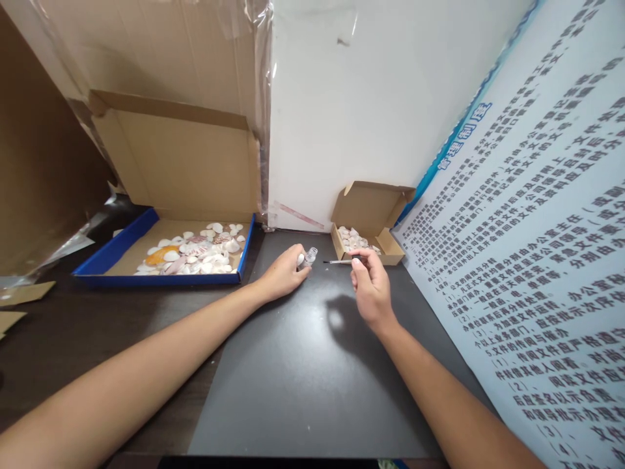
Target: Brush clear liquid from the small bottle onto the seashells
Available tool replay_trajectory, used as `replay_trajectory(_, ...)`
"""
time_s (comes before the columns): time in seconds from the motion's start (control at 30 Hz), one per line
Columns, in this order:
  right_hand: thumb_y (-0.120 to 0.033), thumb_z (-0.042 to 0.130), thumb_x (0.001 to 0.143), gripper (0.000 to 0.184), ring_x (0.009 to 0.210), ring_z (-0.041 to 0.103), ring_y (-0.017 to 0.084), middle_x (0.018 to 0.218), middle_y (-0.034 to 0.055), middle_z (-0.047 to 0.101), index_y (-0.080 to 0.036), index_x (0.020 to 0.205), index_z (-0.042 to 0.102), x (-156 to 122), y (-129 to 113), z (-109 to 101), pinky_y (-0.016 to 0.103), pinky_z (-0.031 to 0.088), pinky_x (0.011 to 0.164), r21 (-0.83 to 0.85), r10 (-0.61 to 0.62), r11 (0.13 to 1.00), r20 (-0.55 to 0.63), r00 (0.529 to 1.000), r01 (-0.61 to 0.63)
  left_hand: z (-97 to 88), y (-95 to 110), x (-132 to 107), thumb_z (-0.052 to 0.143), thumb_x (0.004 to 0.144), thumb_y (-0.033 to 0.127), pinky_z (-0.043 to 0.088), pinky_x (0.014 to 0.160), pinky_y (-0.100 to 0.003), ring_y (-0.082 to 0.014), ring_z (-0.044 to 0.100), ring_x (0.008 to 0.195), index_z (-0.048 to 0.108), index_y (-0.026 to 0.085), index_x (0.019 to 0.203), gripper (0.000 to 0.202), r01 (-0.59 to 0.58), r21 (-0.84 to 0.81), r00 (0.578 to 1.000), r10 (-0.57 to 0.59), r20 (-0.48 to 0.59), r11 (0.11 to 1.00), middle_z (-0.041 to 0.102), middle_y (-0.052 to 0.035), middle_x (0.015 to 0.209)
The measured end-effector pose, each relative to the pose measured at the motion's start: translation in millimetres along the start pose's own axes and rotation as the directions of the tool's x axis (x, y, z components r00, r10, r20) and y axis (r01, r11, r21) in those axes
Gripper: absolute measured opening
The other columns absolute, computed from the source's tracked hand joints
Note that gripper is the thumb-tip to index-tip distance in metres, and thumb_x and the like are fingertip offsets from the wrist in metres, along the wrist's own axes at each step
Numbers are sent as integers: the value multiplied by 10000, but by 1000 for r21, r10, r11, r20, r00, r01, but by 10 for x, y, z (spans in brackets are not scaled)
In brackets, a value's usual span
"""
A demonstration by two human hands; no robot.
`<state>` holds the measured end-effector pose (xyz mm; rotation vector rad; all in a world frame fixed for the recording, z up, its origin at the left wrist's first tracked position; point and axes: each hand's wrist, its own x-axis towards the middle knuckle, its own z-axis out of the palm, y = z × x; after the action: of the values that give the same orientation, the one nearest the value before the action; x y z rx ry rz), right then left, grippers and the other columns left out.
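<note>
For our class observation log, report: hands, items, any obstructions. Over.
Left hand: holding small white piece, clear container alongside. Right hand: holding thin black-tipped applicator, tip toward left hand. Tip-to-container gap: nothing visibly in the way.

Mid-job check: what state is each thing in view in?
Small clear bottle: in left hand, seemingly uncapped
Brush: in right hand, outside the bottle, tip towards it
Blue-walled box: open, lid raised, shells inside
Small cardboard box: open, flap raised, pale shells inside
</note>
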<state>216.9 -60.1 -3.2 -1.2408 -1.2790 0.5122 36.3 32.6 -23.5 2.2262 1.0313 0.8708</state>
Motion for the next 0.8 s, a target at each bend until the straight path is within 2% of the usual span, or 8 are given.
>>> replay_trajectory(0.1, -345, 460, 943, 184, 540, 365, 111, 660, -48, 392, -221, 1027, 566, -5, 2, 2, 239, 310, 513, -7, 6, 1000, 8, 1000, -6, -30, -13, 28, 550, 830, 243, 292, 612, -279, -136, 388, 644, 347, 218, 750, 219, 80, -19, 997, -80, -13, 997, 420, 47, 689)
replay_trajectory(0.23, -335, 462, 941, 173, 532, 357, 110, 652, -53, 386, -223, 1024, 563, -13, -5, 9, 243, 301, 512, -5, -1, 1000, 15, 1000, 1, -72, -76, 81, 553, 831, 248, 290, 608, -271, -129, 376, 635, 345, 220, 754, 224, 123, -34, 991, -125, -52, 992, 407, 55, 675)
replay_trajectory(0.8, -340, 495, 925, 163, 562, 361, 113, 694, -39, 398, -228, 1024, 561, -16, 18, 22, 243, 305, 517, 32, 18, 999, 32, 999, -19, -105, -121, 103, 576, 790, 215, 303, 611, -282, -133, 385, 647, 318, 229, 736, 264, 105, 17, 993, -104, -61, 994, 394, 47, 700)
